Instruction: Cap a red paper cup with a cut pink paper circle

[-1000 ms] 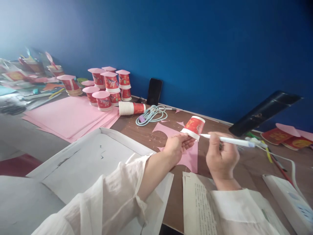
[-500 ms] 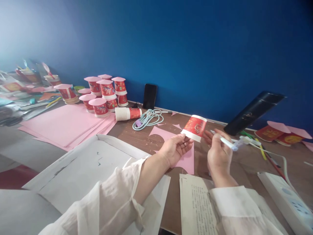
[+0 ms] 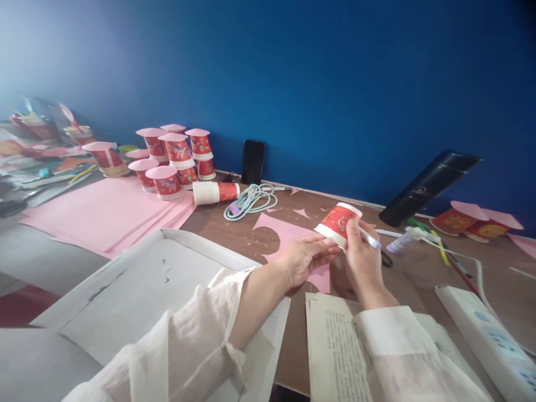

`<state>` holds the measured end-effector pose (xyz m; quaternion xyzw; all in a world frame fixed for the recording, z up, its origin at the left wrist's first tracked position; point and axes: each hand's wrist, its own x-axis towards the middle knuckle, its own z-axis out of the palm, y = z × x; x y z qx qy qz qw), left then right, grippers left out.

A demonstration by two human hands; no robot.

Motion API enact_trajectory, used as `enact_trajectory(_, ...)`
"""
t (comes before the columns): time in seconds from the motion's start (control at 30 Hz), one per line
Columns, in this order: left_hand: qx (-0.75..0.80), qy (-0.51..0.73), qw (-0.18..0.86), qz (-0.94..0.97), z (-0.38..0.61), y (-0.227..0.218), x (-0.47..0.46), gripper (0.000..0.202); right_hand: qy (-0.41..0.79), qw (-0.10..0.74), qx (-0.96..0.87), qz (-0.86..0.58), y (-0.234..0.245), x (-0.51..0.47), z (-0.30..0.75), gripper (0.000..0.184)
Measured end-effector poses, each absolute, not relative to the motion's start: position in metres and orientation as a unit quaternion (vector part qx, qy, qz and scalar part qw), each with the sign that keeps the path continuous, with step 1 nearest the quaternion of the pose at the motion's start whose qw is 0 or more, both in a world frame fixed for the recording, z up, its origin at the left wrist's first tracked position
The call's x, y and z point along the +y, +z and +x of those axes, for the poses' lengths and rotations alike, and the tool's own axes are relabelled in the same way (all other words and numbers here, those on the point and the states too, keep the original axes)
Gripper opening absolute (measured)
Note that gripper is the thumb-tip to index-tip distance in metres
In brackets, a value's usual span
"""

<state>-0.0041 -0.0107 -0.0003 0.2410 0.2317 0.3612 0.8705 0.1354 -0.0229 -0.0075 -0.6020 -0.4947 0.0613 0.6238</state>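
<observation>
A red paper cup (image 3: 337,221) with a white rim is held up, tilted, over the table, its rim pointing down toward me. My left hand (image 3: 309,259) is closed on the cup by that rim. My right hand (image 3: 363,251) is closed round a white pen (image 3: 371,239) with a pale blue end, and its fingers reach the cup's right side. The pen's front end is hidden behind the hand. Beneath the hands lies a pink paper sheet (image 3: 288,231) with round pieces cut out of it.
Red cups with pink paper discs (image 3: 178,149) stand at the back left beside pink sheets (image 3: 100,212). A cable (image 3: 251,201), phone (image 3: 253,162), black bottle (image 3: 427,187), printed pages (image 3: 335,346), power strip (image 3: 486,329) and white box lid (image 3: 146,279) lie around.
My right hand has come left with the pen and now meets the cup. The cup has shifted slightly right and tilted more. The view has turned a little to the right.
</observation>
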Motion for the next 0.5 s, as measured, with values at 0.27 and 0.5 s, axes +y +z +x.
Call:
enact_trajectory(0.27,0.281,0.409,0.840,0.220,-0.003,0.003,-0.006,0.011,0.015,0.669,-0.417,-0.616,-0.015,-0.019,0.138,0.043)
enact_trajectory(0.5,0.246,0.447,0.830,0.226,-0.004,-0.008,0.003,0.013,-0.091,0.564,-0.586,-0.575,0.004,-0.041,0.123,0.027)
